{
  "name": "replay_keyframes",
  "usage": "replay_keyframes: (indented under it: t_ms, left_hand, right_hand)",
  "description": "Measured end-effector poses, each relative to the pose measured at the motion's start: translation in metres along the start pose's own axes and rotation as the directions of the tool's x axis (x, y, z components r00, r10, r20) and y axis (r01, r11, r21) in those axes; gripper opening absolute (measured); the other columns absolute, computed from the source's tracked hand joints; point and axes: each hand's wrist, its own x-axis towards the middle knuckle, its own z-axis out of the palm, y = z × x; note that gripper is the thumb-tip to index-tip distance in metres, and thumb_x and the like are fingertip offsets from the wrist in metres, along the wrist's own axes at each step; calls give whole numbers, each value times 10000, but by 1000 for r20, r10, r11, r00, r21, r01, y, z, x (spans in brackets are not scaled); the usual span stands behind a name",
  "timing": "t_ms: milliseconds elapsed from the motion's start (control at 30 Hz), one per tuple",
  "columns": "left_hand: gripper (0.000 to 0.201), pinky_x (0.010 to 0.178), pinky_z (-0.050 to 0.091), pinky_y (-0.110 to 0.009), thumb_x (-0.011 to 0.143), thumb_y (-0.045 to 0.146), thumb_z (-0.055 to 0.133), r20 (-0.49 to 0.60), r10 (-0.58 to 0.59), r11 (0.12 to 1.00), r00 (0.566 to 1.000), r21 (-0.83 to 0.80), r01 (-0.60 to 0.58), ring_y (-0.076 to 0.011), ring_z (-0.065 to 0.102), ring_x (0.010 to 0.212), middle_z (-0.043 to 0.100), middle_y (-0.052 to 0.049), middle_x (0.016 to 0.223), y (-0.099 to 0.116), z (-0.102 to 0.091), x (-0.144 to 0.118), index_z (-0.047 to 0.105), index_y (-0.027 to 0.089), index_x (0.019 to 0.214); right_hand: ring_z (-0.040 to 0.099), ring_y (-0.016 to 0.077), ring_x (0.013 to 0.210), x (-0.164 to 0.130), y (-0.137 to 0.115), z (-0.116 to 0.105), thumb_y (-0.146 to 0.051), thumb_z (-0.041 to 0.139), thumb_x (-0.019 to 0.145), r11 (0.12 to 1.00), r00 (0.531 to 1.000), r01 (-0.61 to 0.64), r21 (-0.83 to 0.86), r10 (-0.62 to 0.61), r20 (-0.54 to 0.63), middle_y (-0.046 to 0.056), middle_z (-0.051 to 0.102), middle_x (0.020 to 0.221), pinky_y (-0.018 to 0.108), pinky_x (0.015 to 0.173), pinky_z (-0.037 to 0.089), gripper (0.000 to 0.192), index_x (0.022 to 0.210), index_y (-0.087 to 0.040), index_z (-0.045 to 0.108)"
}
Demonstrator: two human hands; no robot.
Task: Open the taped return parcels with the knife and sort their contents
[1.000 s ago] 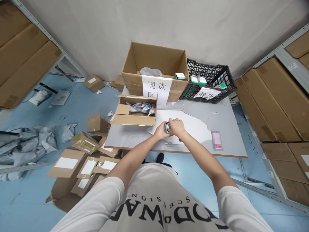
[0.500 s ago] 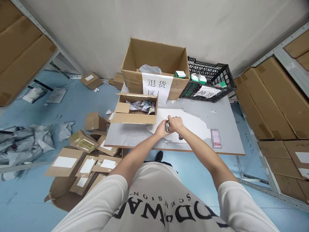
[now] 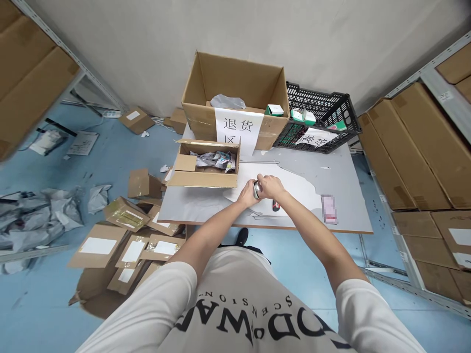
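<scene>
1. Silvery item (image 3: 257, 189): one, small, with a rounded shiny face; we have it between our two hands, above the white sheet (image 3: 298, 186). Its kind we cannot tell.
2. Left hand (image 3: 246, 196): ours, fingers curled round the item's left side, holding it.
3. Right hand (image 3: 271, 187): ours, fingers bent against the item's right side; whether they grip or only press, we cannot tell.
4. Tool (image 3: 275, 206): one, red and black, lying on the sheet just below our right wrist.
5. Table (image 3: 346, 191): grey top, brown front edge; it bears the sheet, with a thin rod (image 3: 259, 162) along the sheet's far side.
6. Pink item (image 3: 329, 210): one, blurred, flat on the table, right of the sheet.
7. Small carton (image 3: 204, 180): flaps spread, left of the sheet, with crumpled packets (image 3: 217, 160) inside.
8. Large carton (image 3: 200, 117): behind the small one, with a white sign (image 3: 239, 127) on its front; we see a grey bag (image 3: 227, 101) and a green-white box (image 3: 274, 110) within.
9. Crate (image 3: 312, 96): black mesh, right of the large carton, with small boxes inside.
10. Floor cartons (image 3: 125, 214): several, heaped left of the table.
11. Shelf cartons (image 3: 419, 147): stacked at our right.
</scene>
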Motion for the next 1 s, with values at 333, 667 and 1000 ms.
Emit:
replay_keyframes:
  t_ms: [333, 667, 1000]
  left_hand:
    - [762, 846, 453, -405, 487, 215, 755, 11, 3, 999, 1000, -32, -2, -337, 562, 1061, 543, -168, 1126, -6, -3, 17, 423, 100, 1163]
    - [767, 961, 393, -441, 487, 190, 754, -107, 11, 997, 994, -77, -20, -321, 481, 1171, 484, -152, 1206, -18, -4, 34, 408, 147, 1170]
    - [772, 964, 395, -450, 493, 224, 771, -97, -18, 996, 995, -91, 10, -312, 475, 1189, 490, -135, 1228, -16, -7, 42, 407, 182, 1172]
  right_hand:
    - [620, 296, 883, 19, 15, -5, -397, 561, 763, 997, 999, 48, 55, -48, 8, 166, 606, 1016, 344, 733, 434, 489, 1149, -127, 430]
    - [539, 276, 937, 12, 34, -31, -402, 587, 740, 981, 973, 133, 138, -103, -204, 107, 606, 1007, 317, 723, 378, 441, 1128, -206, 516]
    - [549, 216, 883, -1, 47, -46, -340, 604, 716, 898, 924, 210, 387, -53, -379, 80, 568, 1058, 297, 774, 414, 494, 1181, -192, 531]
